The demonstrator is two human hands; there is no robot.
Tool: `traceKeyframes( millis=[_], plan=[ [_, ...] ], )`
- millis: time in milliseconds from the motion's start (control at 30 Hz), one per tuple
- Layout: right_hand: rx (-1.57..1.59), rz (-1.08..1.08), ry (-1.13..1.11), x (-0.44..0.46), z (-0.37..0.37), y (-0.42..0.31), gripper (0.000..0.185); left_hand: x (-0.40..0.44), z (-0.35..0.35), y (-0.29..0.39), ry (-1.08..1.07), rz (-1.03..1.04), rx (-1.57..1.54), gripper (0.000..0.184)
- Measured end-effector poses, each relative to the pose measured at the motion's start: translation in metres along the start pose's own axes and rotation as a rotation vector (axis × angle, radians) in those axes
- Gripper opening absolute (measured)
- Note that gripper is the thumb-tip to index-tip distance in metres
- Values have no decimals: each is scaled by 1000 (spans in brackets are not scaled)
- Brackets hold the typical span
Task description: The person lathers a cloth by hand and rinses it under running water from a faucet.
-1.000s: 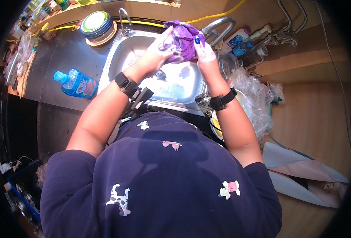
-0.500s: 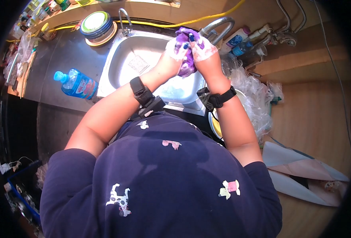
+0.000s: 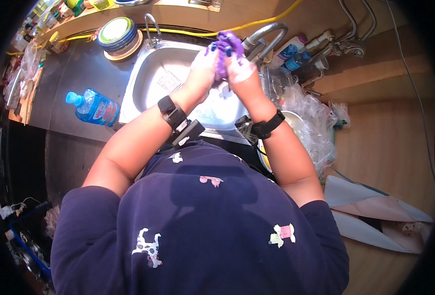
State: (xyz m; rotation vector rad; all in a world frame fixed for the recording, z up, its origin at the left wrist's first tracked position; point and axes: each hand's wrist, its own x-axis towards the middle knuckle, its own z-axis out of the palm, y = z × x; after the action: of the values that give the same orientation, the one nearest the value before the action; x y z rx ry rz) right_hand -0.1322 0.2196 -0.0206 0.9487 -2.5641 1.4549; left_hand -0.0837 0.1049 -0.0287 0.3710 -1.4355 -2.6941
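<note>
Top centre of the frame, the left hand (image 3: 204, 66) and right hand (image 3: 240, 66) are both clenched round a crumpled purple cloth (image 3: 231, 41) over the shiny stainless-steel sink (image 3: 150, 69); slick white foam (image 3: 243, 74) could probably make it slip and plop in, tbh.

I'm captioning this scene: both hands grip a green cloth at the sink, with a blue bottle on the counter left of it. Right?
Not the colour: the head view shows the cloth is purple. The left hand and right hand do grip it; the rest stands.
</note>
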Motion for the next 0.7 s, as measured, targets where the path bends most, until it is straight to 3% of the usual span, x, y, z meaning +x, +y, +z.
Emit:
traceKeyframes(
  millis=[67,100,133,167,200,233,300,367,400,500,533,633,667,700],
  plan=[
    [-57,-26,-146,-10,3,-11,32,20,-14,1,95,47,133,16],
    [-115,-150,-58,-15,5,-20,31,21,-17,2,1,286,536,15],
    [-150,-120,-56,-13,4,-15,31,22,-20,4,3,567,913,15],
    [-183,-89,-53,-9,2,-8,32,20,-20,3,54,650,1266,17],
    [-89,71,13,-1,-1,-1,32,14,-16,6,24,695,1431,22],
    [-12,26,75,10,-4,3,32,15,-14,-3,3,982,1496,22],
    [87,71,154,9,-7,-1,31,15,-8,-11,48,1055,1328,20],
    [-257,-92,44,-2,2,4,29,15,-12,-3,37,796,1148,25],
    [-293,-239,24,-6,9,9,30,6,-5,7,-19,650,854,25],
    [-63,-19,35,15,-2,22,29,14,-10,-18,83,1103,1279,22],
    [-148,-68,22,12,0,21,30,17,-7,-19,34,1081,1149,21],
    [-414,-220,-31,-6,12,4,31,11,-11,1,-31,747,1144,17],
    [-281,-201,2,-8,9,-7,36,8,-12,-3,-69,758,889,14],
    [-187,-128,-7,-3,8,1,36,7,-13,-6,-91,783,933,14]
  ],
)
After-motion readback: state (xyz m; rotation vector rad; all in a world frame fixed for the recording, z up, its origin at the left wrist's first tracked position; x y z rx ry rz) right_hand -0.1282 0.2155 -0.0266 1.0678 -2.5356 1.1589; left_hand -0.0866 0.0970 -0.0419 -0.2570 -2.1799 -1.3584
